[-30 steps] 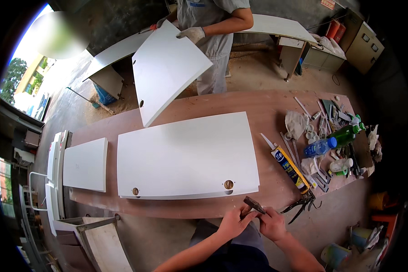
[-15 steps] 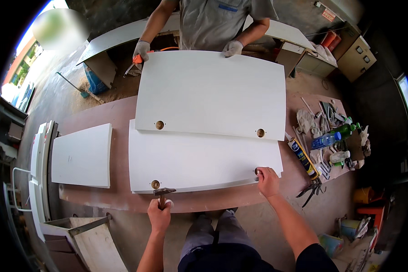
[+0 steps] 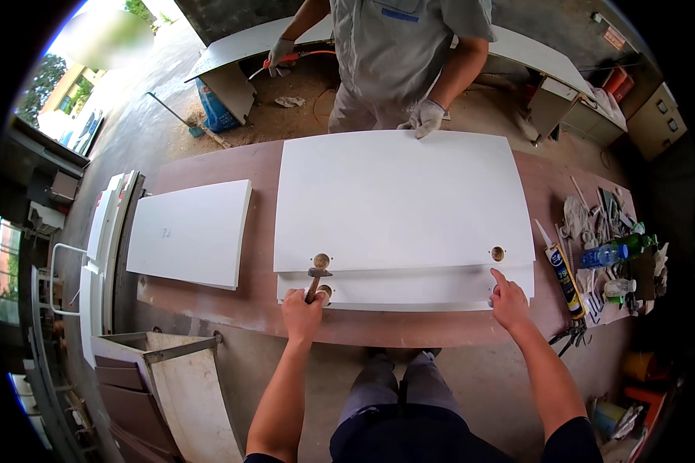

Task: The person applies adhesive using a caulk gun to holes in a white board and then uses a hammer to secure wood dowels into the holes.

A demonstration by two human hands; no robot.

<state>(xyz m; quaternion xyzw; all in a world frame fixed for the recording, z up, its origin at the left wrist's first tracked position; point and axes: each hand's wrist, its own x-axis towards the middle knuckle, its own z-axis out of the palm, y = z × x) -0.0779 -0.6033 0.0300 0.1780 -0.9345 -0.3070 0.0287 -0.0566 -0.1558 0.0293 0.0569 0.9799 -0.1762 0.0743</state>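
Note:
A hammer [image 3: 314, 284] is gripped in my left hand [image 3: 302, 315], its head upright above the near edge of the white panels. My right hand [image 3: 510, 302] is at the near right of the stack, index finger stretched out toward the upper panel's edge; its other fingers are partly curled, and I see nothing held. The upper white panel [image 3: 401, 197] has two round holes near its front edge. Beneath it, the lower white panel [image 3: 409, 287] shows as a strip, with a round hole [image 3: 325, 293] beside the hammer. Across the table, a co-worker's gloved hand [image 3: 425, 118] touches the upper panel's far edge.
The co-worker's other gloved hand holds an orange-handled tool [image 3: 282, 62]. Another white panel [image 3: 189, 231] lies left on the brown table [image 3: 347, 329]. At right are a sealant tube [image 3: 565, 279], a blue bottle [image 3: 603, 255] and assorted tools. A wooden-sided bin [image 3: 185, 386] stands near left.
The upper panel has come down and toward me, covering more of the lower one. The co-worker's tool hand has left it. My right index finger has straightened out, away from the right hole.

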